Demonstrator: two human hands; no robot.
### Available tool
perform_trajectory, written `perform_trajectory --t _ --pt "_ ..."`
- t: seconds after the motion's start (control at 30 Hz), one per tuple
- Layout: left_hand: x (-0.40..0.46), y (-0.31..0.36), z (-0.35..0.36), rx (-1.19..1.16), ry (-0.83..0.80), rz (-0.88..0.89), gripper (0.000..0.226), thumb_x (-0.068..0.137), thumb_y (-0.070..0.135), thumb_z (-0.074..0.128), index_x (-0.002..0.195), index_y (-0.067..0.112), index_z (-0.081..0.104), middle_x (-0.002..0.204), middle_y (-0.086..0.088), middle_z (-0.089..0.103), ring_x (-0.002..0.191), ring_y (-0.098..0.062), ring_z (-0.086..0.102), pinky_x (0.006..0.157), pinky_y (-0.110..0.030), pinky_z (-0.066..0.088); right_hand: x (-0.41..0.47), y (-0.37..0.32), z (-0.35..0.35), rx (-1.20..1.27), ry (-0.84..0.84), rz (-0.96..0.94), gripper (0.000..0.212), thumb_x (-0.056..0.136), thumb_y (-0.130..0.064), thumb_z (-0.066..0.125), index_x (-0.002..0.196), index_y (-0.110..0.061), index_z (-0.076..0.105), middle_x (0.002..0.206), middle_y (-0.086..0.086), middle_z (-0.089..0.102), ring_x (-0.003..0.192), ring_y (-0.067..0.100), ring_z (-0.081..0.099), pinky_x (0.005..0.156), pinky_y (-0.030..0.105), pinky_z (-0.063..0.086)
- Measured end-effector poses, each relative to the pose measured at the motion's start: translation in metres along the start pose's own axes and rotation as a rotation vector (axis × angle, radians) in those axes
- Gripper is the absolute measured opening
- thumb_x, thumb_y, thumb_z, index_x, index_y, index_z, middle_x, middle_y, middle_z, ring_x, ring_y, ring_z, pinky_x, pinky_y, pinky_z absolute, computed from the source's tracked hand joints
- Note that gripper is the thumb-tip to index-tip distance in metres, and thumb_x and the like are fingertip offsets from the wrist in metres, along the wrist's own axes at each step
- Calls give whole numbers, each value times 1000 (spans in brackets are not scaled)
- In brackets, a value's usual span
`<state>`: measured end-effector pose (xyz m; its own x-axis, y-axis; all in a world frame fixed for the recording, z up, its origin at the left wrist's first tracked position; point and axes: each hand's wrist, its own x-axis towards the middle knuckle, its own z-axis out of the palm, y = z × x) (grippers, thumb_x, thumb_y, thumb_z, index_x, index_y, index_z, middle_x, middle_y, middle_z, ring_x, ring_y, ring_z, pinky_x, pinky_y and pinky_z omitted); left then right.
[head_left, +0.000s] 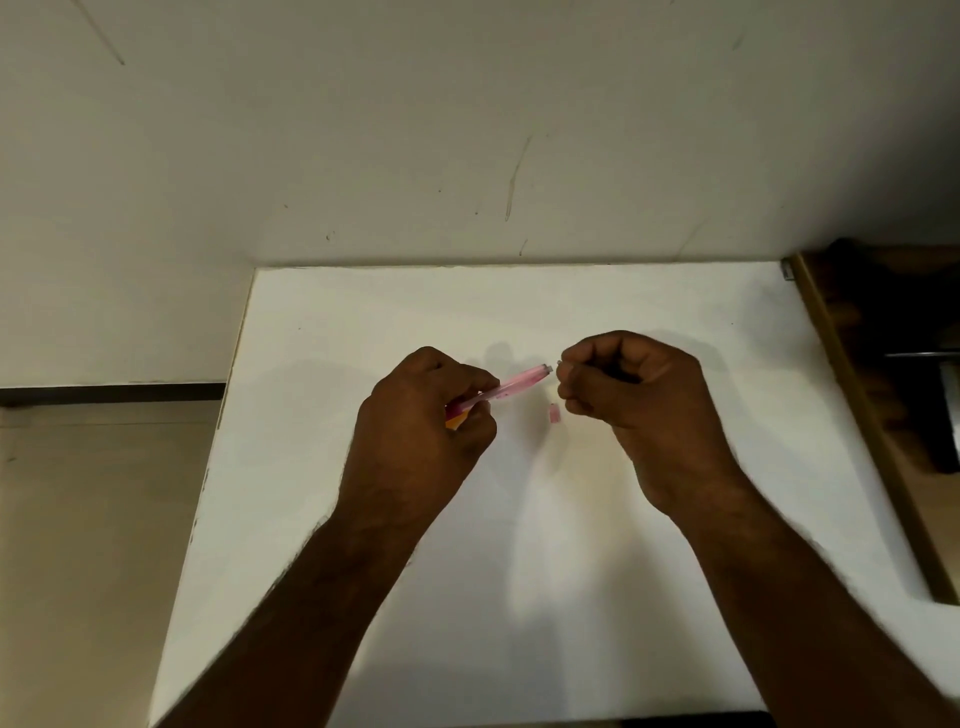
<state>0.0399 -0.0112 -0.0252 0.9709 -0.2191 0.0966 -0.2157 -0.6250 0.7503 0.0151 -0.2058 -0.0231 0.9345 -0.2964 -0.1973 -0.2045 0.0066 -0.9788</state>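
Left hand (415, 415) grips my pink pen barrel (519, 378) above the desk (623, 571); right hand (623, 395) pinches a tiny part (559, 365) at its open end. Judged light, slick, brittle plastic: hold mid-barrel, not the tip.

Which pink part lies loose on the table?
The short pink piece beside the right hand; the long pink pen is gripped in the left hand.

the left hand (423, 410) covers the lower half of the pink pen (519, 378). the tiny piece (559, 364) pinched by the right hand (623, 387) is too small to tell. a dark object (930, 364) runs off the right edge.
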Motion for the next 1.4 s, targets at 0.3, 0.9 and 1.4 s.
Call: perform_trajectory --t 0.3,0.9,1.4 --pt "0 -2 2 13 -12 8 25 78 10 71 99 22 79 90 5 67 79 -15 65 75 -40 56 1 -1 -2 -236 25 -148 23 81 -1 79 90 -18 67 85 4 76 80 23 73 75 33 58" --pt "0 -4 -2 33 -44 13 26 80 10 72 103 22 79 93 3 67 84 -18 66 78 -41 57 -1 -1 -1 -383 -1 -299 31 80 -2 78 88 -25 58 81 -6 73 70 9 71 63 16 55" --pt "-1 -9 -3 111 -95 74 26 85 12 72 108 23 78 98 2 66 88 -19 66 79 -34 53 -6 -2 -7 -641 -105 -454 26 85 -8 78 91 -25 59 79 -11 75 80 9 70 76 29 58"
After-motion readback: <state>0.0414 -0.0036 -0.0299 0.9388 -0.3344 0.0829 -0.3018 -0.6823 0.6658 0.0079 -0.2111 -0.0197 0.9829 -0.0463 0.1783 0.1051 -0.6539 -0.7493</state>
